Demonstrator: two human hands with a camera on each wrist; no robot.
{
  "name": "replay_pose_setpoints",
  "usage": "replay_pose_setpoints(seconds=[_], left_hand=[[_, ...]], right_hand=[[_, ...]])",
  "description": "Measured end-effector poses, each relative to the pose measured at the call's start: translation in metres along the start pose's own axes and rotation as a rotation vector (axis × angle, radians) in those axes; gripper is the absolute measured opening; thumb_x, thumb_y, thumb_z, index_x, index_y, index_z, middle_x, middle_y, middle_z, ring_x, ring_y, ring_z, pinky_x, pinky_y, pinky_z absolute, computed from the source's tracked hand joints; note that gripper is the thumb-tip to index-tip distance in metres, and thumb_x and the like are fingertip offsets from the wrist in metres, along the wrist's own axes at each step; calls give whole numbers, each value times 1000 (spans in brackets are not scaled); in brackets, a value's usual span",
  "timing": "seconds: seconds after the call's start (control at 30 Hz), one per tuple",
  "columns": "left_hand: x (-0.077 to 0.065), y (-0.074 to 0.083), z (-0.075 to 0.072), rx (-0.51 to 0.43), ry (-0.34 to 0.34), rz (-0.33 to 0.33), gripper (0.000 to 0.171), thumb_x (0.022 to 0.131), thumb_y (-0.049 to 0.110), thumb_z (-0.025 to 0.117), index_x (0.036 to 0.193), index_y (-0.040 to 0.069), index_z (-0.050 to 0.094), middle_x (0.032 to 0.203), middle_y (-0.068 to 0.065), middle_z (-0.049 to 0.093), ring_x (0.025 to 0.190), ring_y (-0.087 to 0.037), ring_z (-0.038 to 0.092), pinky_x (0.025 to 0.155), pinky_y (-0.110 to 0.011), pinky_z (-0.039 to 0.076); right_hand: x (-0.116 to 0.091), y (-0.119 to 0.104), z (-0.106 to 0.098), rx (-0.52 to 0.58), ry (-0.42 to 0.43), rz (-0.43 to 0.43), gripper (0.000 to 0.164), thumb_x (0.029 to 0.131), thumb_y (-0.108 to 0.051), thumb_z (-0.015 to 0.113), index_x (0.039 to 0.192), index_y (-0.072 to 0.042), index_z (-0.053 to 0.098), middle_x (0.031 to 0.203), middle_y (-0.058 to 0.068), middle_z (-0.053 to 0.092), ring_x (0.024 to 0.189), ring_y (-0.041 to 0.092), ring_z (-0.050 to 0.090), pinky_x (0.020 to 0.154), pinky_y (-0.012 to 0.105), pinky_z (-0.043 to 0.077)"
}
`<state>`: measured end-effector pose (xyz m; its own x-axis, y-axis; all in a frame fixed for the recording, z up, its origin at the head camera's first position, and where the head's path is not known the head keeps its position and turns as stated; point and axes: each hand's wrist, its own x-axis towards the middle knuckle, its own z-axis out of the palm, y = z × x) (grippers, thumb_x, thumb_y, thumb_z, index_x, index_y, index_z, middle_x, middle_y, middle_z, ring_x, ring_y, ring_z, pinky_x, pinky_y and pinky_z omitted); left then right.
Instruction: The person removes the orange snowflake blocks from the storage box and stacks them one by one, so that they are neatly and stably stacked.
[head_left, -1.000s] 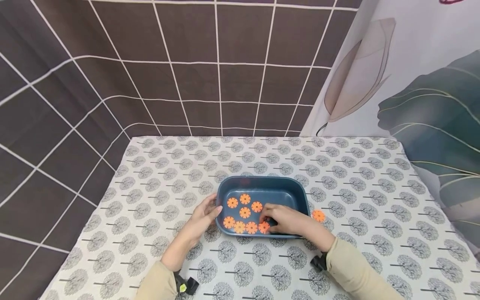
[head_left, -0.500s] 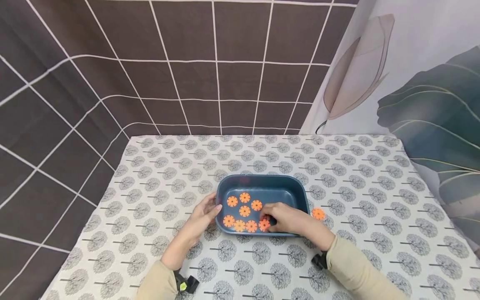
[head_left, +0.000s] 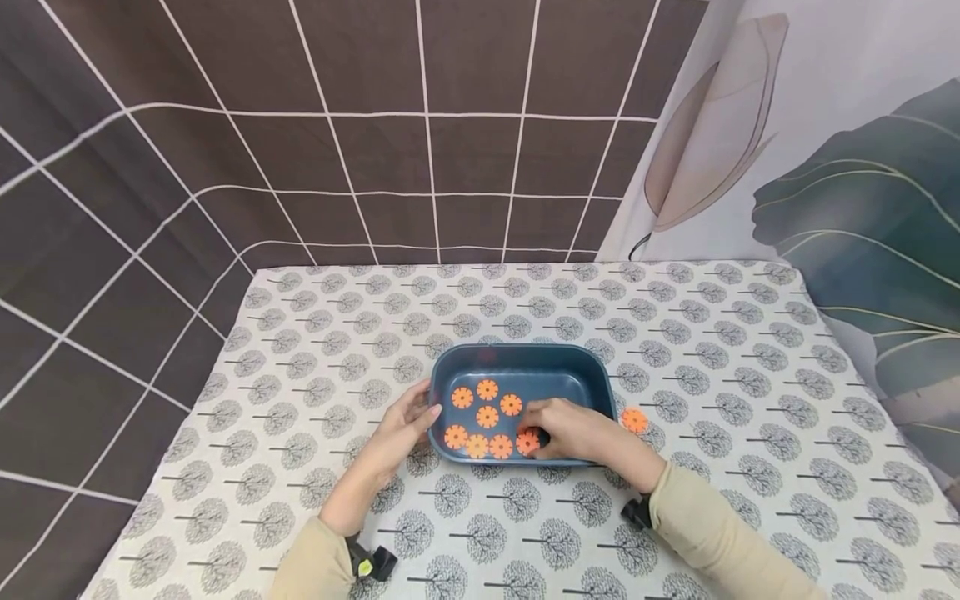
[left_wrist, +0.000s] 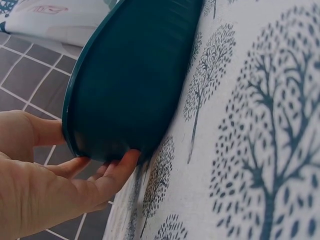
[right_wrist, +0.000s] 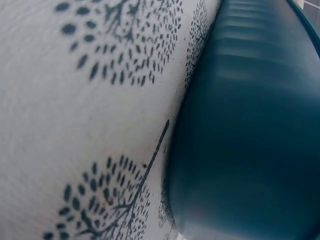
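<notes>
A dark blue tub (head_left: 521,344) with rounded corners holds several orange notched discs (head_left: 487,417) on its floor. My left hand (head_left: 395,432) grips the tub's left end; the thumb reaches over the rim. In the left wrist view, fingers (left_wrist: 122,167) of the left hand press the outer wall. My right hand (head_left: 567,429) reaches inside the tub, its curled fingers and thumb around one orange disc (head_left: 527,440) near the front wall and partly covering it. The right wrist view shows only the tub's outer wall (right_wrist: 240,140) and the cloth.
One more orange disc (head_left: 634,419) lies outside the tub, just to its right beside the right forearm. A tree-print tablecloth (head_left: 315,367) covers the table. Behind stands a brown curtain (head_left: 375,158) with white grid lines, and at the right a leaf-patterned curtain (head_left: 847,208).
The whole scene has shifted slightly up in the head view. Both hands stay at the same places on and in the tub, and the discs keep their layout.
</notes>
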<state>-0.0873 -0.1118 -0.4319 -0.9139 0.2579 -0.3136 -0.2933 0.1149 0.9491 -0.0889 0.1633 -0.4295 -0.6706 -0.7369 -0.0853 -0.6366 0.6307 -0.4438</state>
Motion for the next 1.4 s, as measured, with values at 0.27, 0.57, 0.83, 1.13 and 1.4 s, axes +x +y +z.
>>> replay_pose_setpoints(seconds=[0.27, 0.57, 0.83, 1.13, 1.4], left_hand=[[1, 0, 1, -5, -6, 2, 56, 93, 13, 54, 144, 10, 32, 141, -17, 40, 126, -33, 42, 97, -43, 46], [0, 0, 1, -6, 9, -7, 55, 92, 11, 53, 143, 11, 33, 139, -16, 42, 125, -33, 44, 96, -42, 47], [-1, 0, 0, -13, 8, -16, 55, 93, 11, 53, 144, 10, 32, 140, -18, 41, 125, -34, 43, 97, -43, 46], [0, 1, 0, -11, 3, -18, 55, 93, 11, 53, 144, 10, 32, 140, -18, 40, 125, -34, 43, 97, -44, 46], [1, 0, 0, -10, 5, -21, 55, 93, 11, 53, 144, 11, 31, 141, -18, 40, 126, -33, 42, 98, -44, 45]], right_hand=[[-3, 10, -13, 59, 52, -90, 32, 73, -18, 73, 104, -9, 70, 104, -2, 65, 98, 15, 63, 86, 25, 52], [-19, 20, -27, 43, 171, -121, 26, 76, -18, 72, 100, -9, 71, 97, -4, 64, 90, 11, 62, 82, 27, 54], [-34, 19, -27, 71, 250, -114, 25, 77, -16, 71, 100, -7, 69, 95, -2, 63, 87, 11, 61, 78, 25, 55], [-57, 22, -30, 77, 350, -16, 30, 73, -13, 75, 101, -7, 68, 99, -2, 64, 88, 13, 62, 75, 29, 56], [-77, 31, -34, 115, 484, 1, 36, 65, -2, 78, 99, -5, 67, 96, 3, 66, 77, 12, 60, 57, 21, 54]])
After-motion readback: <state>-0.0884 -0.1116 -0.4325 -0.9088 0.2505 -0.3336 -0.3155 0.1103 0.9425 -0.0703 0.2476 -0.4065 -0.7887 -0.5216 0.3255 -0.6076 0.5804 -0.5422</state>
